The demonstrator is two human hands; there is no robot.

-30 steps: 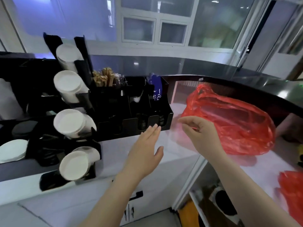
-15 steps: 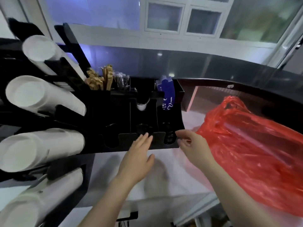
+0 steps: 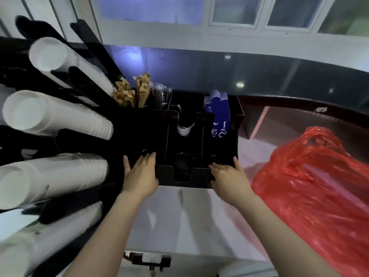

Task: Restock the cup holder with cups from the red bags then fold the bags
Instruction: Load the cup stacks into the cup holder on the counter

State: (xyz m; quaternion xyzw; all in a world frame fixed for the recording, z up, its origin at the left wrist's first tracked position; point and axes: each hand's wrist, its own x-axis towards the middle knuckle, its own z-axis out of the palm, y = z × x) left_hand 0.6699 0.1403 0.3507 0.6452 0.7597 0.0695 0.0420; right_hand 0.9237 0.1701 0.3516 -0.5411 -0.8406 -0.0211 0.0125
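Both forearms reach forward from the bottom of the view to the front edge of a black condiment organizer [image 3: 199,176] that stands on the white counter [image 3: 189,216].

The left hand [image 3: 140,175] lies palm down on the front left corner of the organizer. Its fingers are straight and close together, pointing away from the person, and the thumb is spread to the left side. The fingertips rest on the top of the front wall; they are not curled around anything that I can see.

The right hand [image 3: 229,177] is at the front right corner of the same organizer. Its fingers point to the left along the front wall and are slightly bent, and the thumb stands up against the right corner. Whether it really grips the wall, I cannot tell; the fingers look relaxed and lie flat on it.

The red bag [image 3: 311,188] lies on the counter just to the right of the right forearm, full and wrinkled, with its handle loops at the top. The cup holder [image 3: 79,140], a black rack, is at the left, with stacks of white cups [image 3: 52,114] lying on their side in several rows, bottoms toward the camera.

Inside the organizer there are brown paper packets [image 3: 131,92], wrapped straws [image 3: 161,94] and blue sleeves [image 3: 218,116] in the back compartments.
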